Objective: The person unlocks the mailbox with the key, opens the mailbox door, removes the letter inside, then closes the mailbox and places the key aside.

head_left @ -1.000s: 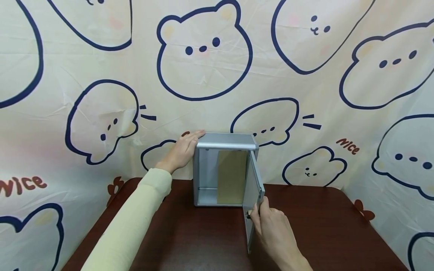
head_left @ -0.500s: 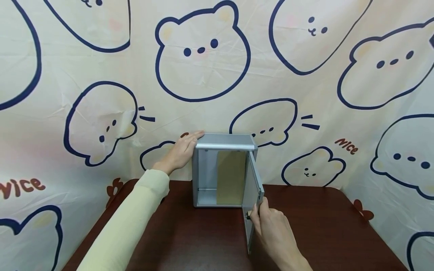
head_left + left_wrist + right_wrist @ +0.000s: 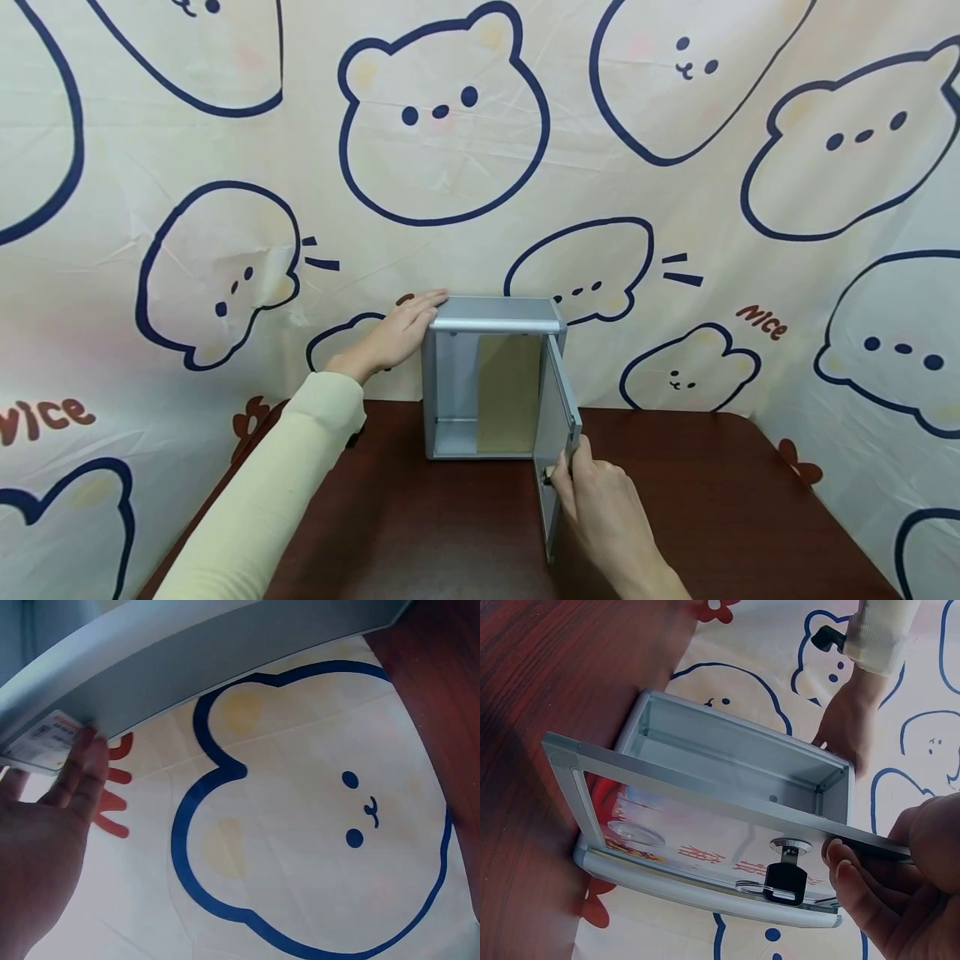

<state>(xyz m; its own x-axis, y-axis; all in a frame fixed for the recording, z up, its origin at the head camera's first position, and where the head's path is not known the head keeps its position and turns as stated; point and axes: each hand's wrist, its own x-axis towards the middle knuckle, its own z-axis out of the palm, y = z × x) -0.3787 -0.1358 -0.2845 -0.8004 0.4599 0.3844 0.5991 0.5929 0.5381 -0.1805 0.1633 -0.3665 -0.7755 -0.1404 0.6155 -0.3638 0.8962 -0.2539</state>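
A small silver metal cabinet (image 3: 498, 310) stands on the table with its door (image 3: 557, 417) swung out toward me on the right side. My left hand (image 3: 397, 332) rests on the cabinet's upper left corner, fingers fairly straight. In the left wrist view those fingers touch the side by a white printed label (image 3: 49, 742). My right hand (image 3: 609, 515) grips the door's free edge between thumb and fingers. Near those fingertips, the right wrist view shows a black-headed key (image 3: 785, 883) with a ring, sitting in the door's round lock (image 3: 790, 846). A tan strip (image 3: 508, 393) shows inside the cabinet.
The dark brown table (image 3: 697, 492) extends to both sides and in front of the cabinet. Close behind it hangs a pale cloth backdrop (image 3: 450, 183) printed with blue-outlined animal faces.
The head view has shifted slightly, so everything sits a little further left. Both hands keep their places on the cabinet and door, and the door's angle looks the same.
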